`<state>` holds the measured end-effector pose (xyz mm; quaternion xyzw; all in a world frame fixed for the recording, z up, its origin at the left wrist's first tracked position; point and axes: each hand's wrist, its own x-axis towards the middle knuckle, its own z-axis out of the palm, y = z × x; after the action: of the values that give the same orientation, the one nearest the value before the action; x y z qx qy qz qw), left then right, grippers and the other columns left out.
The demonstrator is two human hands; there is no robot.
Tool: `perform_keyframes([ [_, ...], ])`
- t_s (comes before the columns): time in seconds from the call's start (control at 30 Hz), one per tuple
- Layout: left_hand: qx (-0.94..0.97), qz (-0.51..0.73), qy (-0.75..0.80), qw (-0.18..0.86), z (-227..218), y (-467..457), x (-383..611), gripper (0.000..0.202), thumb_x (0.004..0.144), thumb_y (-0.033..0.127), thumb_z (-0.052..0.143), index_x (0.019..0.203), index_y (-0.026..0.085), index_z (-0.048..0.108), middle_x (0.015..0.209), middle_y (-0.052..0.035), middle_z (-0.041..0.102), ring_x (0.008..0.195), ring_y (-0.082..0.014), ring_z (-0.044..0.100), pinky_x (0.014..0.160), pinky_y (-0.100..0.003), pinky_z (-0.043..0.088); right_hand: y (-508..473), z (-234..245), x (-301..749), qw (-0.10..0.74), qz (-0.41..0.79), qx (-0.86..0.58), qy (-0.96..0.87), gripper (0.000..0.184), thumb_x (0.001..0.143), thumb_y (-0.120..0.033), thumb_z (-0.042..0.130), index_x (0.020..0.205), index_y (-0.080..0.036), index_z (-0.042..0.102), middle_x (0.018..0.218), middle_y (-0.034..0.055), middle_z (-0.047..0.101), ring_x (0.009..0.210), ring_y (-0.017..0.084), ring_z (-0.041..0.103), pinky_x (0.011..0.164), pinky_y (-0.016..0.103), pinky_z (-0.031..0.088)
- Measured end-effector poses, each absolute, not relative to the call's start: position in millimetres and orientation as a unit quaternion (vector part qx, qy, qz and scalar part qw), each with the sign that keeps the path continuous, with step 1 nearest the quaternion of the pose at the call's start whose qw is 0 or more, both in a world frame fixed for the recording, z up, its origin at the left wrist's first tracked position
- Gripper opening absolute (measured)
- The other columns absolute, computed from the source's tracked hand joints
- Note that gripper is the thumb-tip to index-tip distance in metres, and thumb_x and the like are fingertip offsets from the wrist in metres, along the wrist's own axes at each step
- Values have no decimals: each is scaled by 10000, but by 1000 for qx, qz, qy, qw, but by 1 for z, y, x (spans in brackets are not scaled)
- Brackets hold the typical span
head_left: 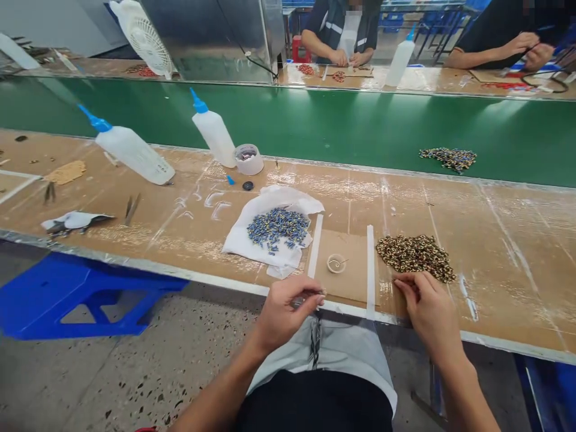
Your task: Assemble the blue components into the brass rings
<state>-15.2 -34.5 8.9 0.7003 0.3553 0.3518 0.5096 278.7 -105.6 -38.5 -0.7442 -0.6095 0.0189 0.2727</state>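
Observation:
My left hand (285, 312) hovers at the near edge of the workbench (495, 252), fingers pinched round thin metal tweezers (308, 298). My right hand (427, 306) rests on the bench with its fingertips pinched together at the near edge of a pile of small black-and-gold parts (414, 255); what they hold is too small to make out. Between my hands lies a cardboard pad (344, 276) edged with white tape, with a small round cap (336, 263) on it. Left of the pad a white cloth (270, 231) carries a heap of small blue parts (279, 227).
Two squeeze bottles (130, 153) (215, 133) with blue nozzles and a tape roll (249, 159) sit at the back left. A green conveyor belt (315, 123) carries another parts pile (449, 157). Two other people work across it. A blue stool (67, 297) stands on the floor.

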Motion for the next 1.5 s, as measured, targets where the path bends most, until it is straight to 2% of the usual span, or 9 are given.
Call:
perform_keyframes([
  [0.1, 719, 387, 321, 480, 31, -49, -13, 89, 900, 157, 653, 970, 157, 707, 891, -70, 736, 798, -156, 708, 754, -257, 588, -106, -43, 278, 295, 14, -756, -584, 390, 973, -523, 438, 832, -207, 617, 869, 87, 656, 760, 232, 604, 661, 345, 439],
  [0.23, 712, 424, 280, 485, 48, -63, -16, 119, 889, 117, 664, 992, 155, 710, 923, -79, 758, 791, -157, 723, 759, -264, 595, -110, -37, 269, 384, 85, -764, -512, 393, 909, -563, 539, 838, -191, 646, 831, 99, 684, 746, 246, 620, 708, 390, 475],
  [0.37, 708, 434, 268, 489, 56, -75, -20, 127, 890, 102, 661, 991, 156, 716, 898, -74, 760, 795, -162, 722, 769, -274, 592, -128, 0, 232, 511, 235, -705, -432, 313, 836, -471, 700, 967, -187, 701, 859, 82, 716, 735, 213, 658, 663, 341, 540],
  [0.53, 725, 440, 291, 442, 63, -91, -15, 122, 890, 99, 659, 974, 151, 731, 853, -61, 745, 769, -142, 694, 745, -250, 558, -151, 46, 171, 596, 409, -572, -387, 167, 785, -316, 799, 915, -227, 744, 832, 33, 715, 671, 152, 648, 630, 280, 566],
  [0.67, 720, 453, 305, 428, 67, -102, -9, 186, 918, 86, 610, 1037, 153, 737, 916, -75, 741, 807, -141, 699, 754, -247, 564, -153, 54, 151, 609, 469, -515, -379, 103, 833, -284, 763, 916, -227, 739, 812, 23, 711, 703, 141, 648, 671, 271, 574],
  [0.97, 707, 458, 326, 430, 76, -103, 1, 99, 900, 126, 651, 887, 165, 742, 844, -56, 738, 783, -155, 689, 724, -253, 555, -154, 67, 152, 611, 471, -503, -390, 128, 855, -314, 732, 834, -195, 690, 765, 16, 653, 698, 142, 627, 665, 263, 556],
  [1.17, 730, 425, 333, 419, 89, -91, 3, 134, 932, 175, 618, 860, 168, 731, 831, -61, 721, 754, -155, 669, 686, -253, 524, -144, 78, 161, 593, 476, -500, -414, 148, 868, -333, 714, 837, -194, 676, 792, 29, 637, 717, 153, 619, 670, 275, 552],
  [1.33, 789, 401, 319, 339, 106, -73, 1, 139, 948, 146, 586, 910, 159, 719, 832, -52, 691, 763, -146, 645, 691, -246, 495, -130, 93, 166, 569, 452, -514, -455, 166, 877, -336, 701, 800, -194, 660, 752, 15, 595, 693, 141, 571, 623, 241, 490],
  [1.5, 843, 375, 315, 224, 134, -52, 2, 182, 960, 120, 528, 839, 153, 660, 744, -27, 600, 708, -143, 553, 645, -249, 429, -109, 112, 168, 553, 403, -518, -513, 194, 920, -309, 639, 765, -197, 609, 728, 3, 521, 666, 134, 493, 593, 238, 420],
])
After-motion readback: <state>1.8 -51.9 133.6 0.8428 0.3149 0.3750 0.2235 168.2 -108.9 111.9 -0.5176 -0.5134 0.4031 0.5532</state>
